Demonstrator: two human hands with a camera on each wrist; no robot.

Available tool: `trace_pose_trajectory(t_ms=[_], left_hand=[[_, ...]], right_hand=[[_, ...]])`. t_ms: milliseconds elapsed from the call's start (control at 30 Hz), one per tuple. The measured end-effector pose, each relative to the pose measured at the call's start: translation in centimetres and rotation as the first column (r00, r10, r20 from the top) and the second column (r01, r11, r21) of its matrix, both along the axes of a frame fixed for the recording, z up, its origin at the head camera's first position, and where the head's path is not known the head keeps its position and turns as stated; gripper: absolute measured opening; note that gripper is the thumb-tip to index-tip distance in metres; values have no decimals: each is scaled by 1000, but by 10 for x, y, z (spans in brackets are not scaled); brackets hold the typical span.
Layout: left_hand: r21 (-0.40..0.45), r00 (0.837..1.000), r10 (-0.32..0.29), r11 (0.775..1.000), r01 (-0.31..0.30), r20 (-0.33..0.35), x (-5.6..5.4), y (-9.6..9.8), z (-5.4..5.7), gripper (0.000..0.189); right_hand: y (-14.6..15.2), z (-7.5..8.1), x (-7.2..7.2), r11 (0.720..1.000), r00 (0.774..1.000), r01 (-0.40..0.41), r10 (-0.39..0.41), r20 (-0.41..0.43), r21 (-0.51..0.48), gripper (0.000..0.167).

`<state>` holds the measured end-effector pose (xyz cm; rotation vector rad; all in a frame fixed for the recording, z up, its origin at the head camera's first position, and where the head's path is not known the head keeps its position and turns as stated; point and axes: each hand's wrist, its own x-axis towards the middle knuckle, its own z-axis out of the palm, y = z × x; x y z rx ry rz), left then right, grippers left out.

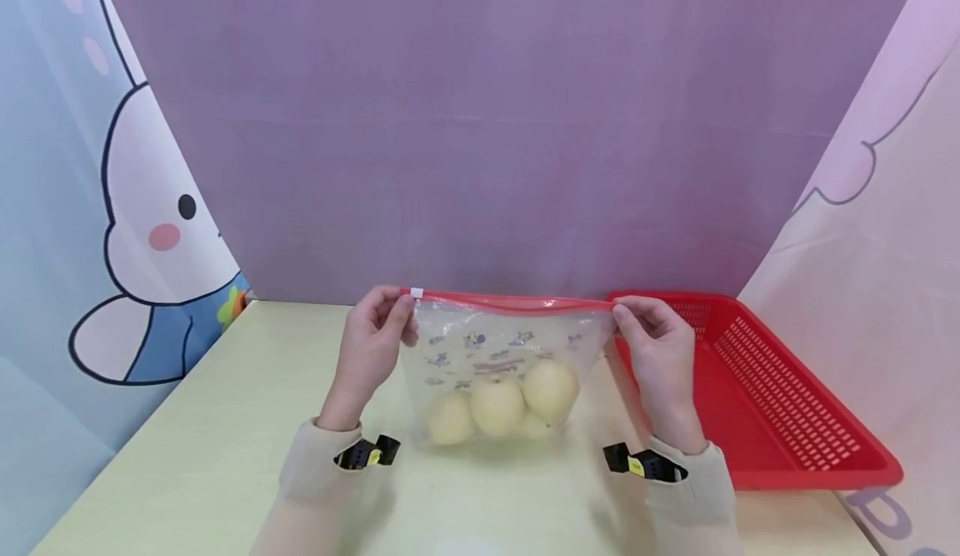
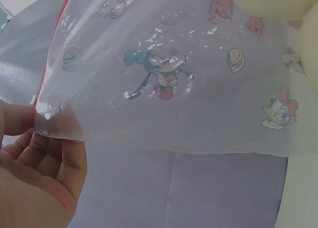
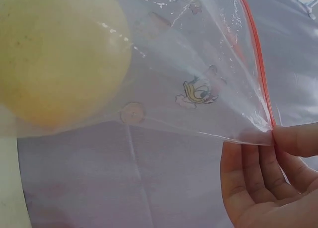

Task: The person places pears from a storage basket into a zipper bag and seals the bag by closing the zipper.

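A clear zip bag (image 1: 450, 335) printed with cartoon figures hangs upright between both hands, its red zip edge (image 1: 517, 302) stretched across the top. Several round pale-yellow fruits (image 1: 497, 406) lie in its bottom, low over the table. My left hand (image 1: 372, 339) pinches the top left corner between thumb and fingers, right beside the white slider (image 1: 416, 293). At the opposite top corner my right hand (image 1: 663, 356) pinches the red edge in the same way. In the right wrist view one fruit (image 3: 64, 54) shows large through the plastic, and the right thumb (image 3: 298, 138) presses on the corner.
A red plastic basket (image 1: 862, 460) with perforated sides stands on the right of the pale yellow table (image 1: 225, 456), close by the right hand. A purple-grey cloth (image 1: 480, 122) hangs behind, and cartoon-printed curtains (image 1: 45, 231) flank both sides.
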<state>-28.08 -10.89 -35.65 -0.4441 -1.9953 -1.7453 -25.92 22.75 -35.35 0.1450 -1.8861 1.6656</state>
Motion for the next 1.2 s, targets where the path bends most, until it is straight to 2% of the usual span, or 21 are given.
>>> trace_pose_trajectory(t_ms=[67,133,167,233,300,400,533,600,667,700,767,867,1000,1200], left_hand=[[11,1000,10,1000,-10,0,0,1,0,15],[17,1000,14,1000,-15,3,0,1,-1,15],[18,1000,15,1000,-15,6,1,1,-1,15],[19,1000,15,1000,-15,10,1,2,-1,15],[22,1000,12,1000,-12,11,0,2,-2,16],[28,1000,8,1000,-8,4,0,2,-1,16],[37,1000,1,999,-1,-5,1,2,-1,16],[42,1000,-3,999,3,-7,2,3,-1,15],[46,1000,-8,999,8,-12,2,3,-1,14],[49,1000,-11,999,11,-13,2,4,-1,13],[55,1000,-12,998,13,-16,2,5,-1,13],[59,1000,-12,998,13,-22,2,5,-2,13],[65,999,-24,998,25,-28,3,6,-2,14],[69,997,-51,996,54,-54,4,9,-2,14]], right_hand=[[-1,2,1,999,1000,15,-15,-12,40,27],[-3,3,2,991,999,49,-46,-26,126,25],[-5,5,3,980,997,68,-62,-38,186,25],[-10,8,5,940,993,106,-84,-81,326,26],[-16,13,6,868,986,146,-87,-143,475,27],[-27,21,7,709,969,207,-53,-242,674,32],[-45,30,4,488,950,281,-18,-312,826,36],[-53,35,2,425,953,276,-5,-303,862,36],[-60,39,0,384,965,237,13,-262,892,37],[-64,42,-1,376,974,202,23,-227,904,38],[-72,46,-5,381,988,112,60,-145,918,39],[-84,51,-11,421,993,-25,113,-25,906,40],[-101,56,-22,492,981,-147,185,63,858,38],[-126,59,-37,544,941,-289,311,131,788,29]])
